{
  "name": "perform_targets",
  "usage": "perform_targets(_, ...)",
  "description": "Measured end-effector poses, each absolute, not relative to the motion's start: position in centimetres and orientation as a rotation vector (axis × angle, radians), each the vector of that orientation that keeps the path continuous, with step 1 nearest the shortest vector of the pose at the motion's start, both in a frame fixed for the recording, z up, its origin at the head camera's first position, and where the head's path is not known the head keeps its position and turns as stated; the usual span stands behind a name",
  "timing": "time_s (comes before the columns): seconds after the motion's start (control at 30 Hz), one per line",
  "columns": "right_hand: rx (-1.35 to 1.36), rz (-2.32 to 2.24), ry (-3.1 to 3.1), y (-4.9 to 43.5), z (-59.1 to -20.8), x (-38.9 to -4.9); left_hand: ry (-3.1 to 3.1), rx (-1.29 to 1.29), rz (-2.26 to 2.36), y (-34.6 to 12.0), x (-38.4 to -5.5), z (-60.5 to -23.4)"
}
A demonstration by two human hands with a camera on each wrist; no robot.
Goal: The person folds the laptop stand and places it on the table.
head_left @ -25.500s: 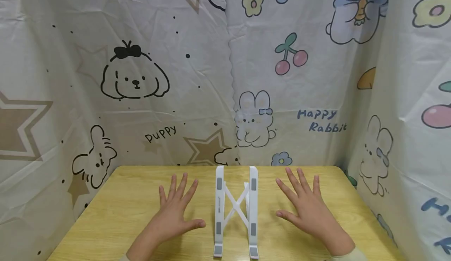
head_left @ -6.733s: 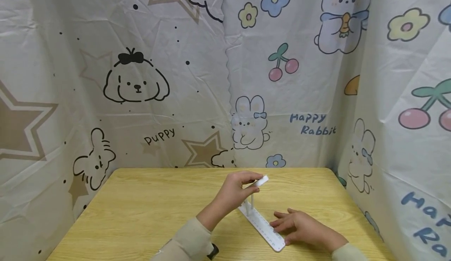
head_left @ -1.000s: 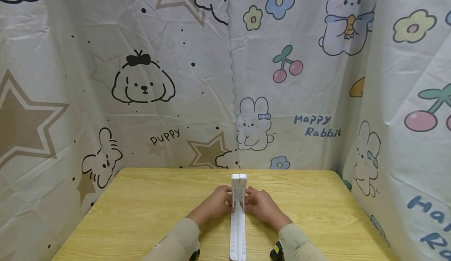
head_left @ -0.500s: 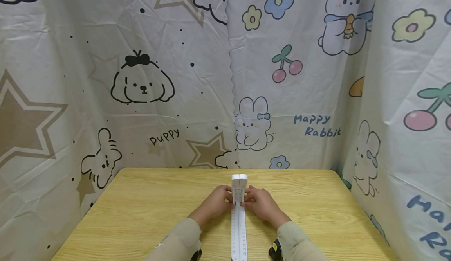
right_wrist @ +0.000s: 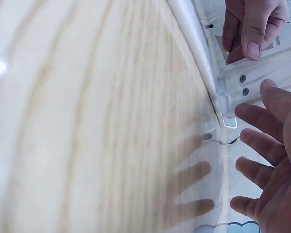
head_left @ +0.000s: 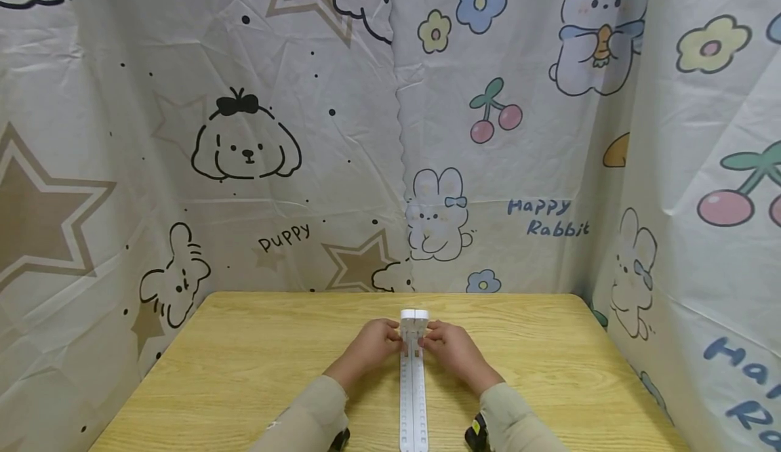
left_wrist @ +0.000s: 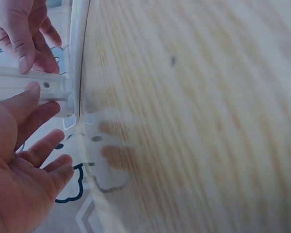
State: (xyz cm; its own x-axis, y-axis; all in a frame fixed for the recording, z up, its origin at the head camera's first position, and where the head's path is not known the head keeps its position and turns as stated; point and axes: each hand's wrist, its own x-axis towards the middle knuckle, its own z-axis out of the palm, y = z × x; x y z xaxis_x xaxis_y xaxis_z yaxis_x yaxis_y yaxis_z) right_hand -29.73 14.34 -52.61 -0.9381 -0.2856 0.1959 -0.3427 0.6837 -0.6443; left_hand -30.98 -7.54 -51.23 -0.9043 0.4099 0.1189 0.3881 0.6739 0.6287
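A white folding laptop stand (head_left: 413,398) stands mid-table, its two long rails side by side with a thin seam between them and its far end raised. My left hand (head_left: 369,347) pinches the left side of the raised part between thumb and fingers. Opposite it, my right hand (head_left: 457,352) pinches the right side in the same way. In the left wrist view the thumb and forefinger of my left hand (left_wrist: 19,155) meet the white stand (left_wrist: 19,87). Small screws show on the stand (right_wrist: 259,73) in the right wrist view, by my right hand (right_wrist: 276,155).
The wood-grain table (head_left: 274,343) spreads out on both sides of the stand. Printed curtains (head_left: 342,167) with puppy and rabbit drawings hang behind it and along the sides. Black straps (head_left: 478,432) show at the sleeves.
The stand was spread with its X brace showing; later the left hand held it askew. Now its rails lie together. Over the last second its raised end has sunk slightly while both hands stayed on it.
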Motion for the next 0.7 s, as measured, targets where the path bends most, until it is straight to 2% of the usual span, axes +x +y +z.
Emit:
perform_targets(0.23,0.434,1.215,-2.798,14.3,-52.4,-29.8,2.861,0.587,1.166,-7.8,-30.4,-50.8)
perform_targets(0.47,0.295,1.501,-2.717,14.1,-51.1,-28.7,2.791,0.49,1.469,-7.8,-29.9,-50.4)
perform_targets(0.7,0.365,1.68,-2.624,14.1,-49.8,-28.0,2.595,0.466,1.712,-7.8,-29.4,-49.9)
